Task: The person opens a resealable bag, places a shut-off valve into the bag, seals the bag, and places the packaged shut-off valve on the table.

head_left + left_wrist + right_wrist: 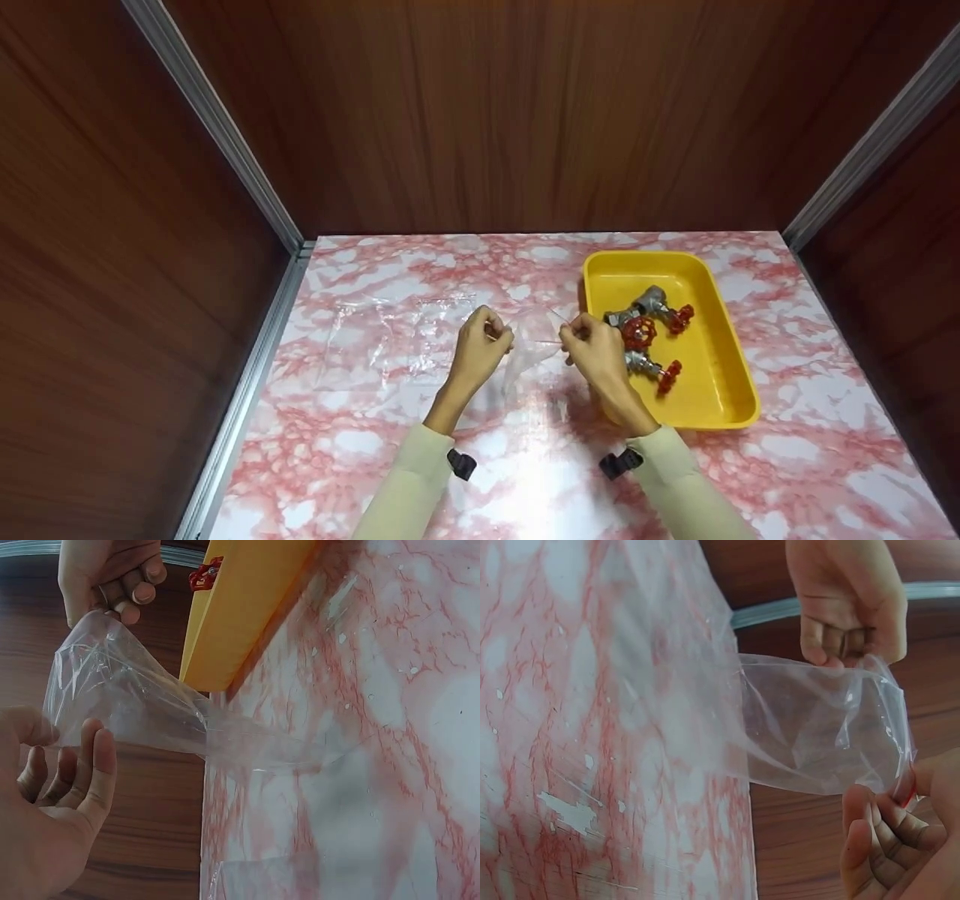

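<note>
A clear plastic bag point(142, 705) hangs stretched between my two hands, its lower end trailing down over the table. My left hand point(480, 345) pinches one side of its upper edge between thumb and fingers. At the opposite side, my right hand point(596, 352) pinches the other part of that edge, where a thin red line shows close to the fingertips. In the right wrist view the clear film point(817, 724) looks wrinkled near the top and smoother below. The right hand is close beside the yellow tray point(720, 330).
Several metal valves with red handwheels point(639, 332) lie in the yellow tray on the right. Two flat clear bags point(356, 345) lie on the left of the red-and-white marbled table point(360, 465). Brown wood-look panels point(525, 112) enclose the back and sides.
</note>
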`<action>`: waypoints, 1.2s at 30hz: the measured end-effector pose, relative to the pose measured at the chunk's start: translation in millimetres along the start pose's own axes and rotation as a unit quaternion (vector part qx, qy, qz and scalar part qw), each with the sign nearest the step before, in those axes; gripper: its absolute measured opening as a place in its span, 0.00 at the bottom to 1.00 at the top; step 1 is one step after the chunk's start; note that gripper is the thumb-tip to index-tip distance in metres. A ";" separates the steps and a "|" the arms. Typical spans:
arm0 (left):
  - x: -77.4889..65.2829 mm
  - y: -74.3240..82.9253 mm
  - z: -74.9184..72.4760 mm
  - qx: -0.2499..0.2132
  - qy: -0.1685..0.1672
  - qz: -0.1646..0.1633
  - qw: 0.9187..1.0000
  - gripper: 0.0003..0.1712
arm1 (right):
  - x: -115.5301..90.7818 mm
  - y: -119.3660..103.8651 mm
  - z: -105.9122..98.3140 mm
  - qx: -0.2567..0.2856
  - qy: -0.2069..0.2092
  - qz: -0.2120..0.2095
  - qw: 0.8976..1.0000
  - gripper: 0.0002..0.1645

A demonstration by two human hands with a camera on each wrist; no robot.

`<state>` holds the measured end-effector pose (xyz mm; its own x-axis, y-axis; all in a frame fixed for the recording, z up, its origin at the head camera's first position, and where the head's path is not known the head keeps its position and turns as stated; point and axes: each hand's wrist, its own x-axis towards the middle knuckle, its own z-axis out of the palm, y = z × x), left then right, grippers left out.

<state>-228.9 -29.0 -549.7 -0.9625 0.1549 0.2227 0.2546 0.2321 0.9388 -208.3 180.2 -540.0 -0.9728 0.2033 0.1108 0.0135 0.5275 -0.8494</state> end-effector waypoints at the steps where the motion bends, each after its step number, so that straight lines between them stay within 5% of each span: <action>1: 0.0 0.0 0.6 0.001 -0.004 0.008 1.000 0.06 | 0.1 0.3 -0.2 0.000 -0.002 -0.002 1.000 0.10; 6: -1.2 0.3 1.9 0.022 -0.027 0.055 0.998 0.08 | -0.6 1.2 -1.1 -0.001 -0.011 -0.009 1.000 0.10; 19: -2.9 -1.2 -3.6 0.071 -0.108 0.088 0.988 0.15 | 0.2 3.8 -7.5 -0.001 -0.026 -0.041 0.999 0.10; 36: -3.6 -2.2 -2.3 0.065 -0.100 0.116 0.986 0.02 | 8.0 7.7 -24.1 -0.025 -0.037 -0.046 0.998 0.18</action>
<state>-226.2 -32.3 -552.1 -0.8422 0.4020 0.3593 0.4886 0.2871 0.8239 -210.5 205.8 -533.2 -0.9847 0.0923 0.1475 -0.0668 0.5826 -0.8100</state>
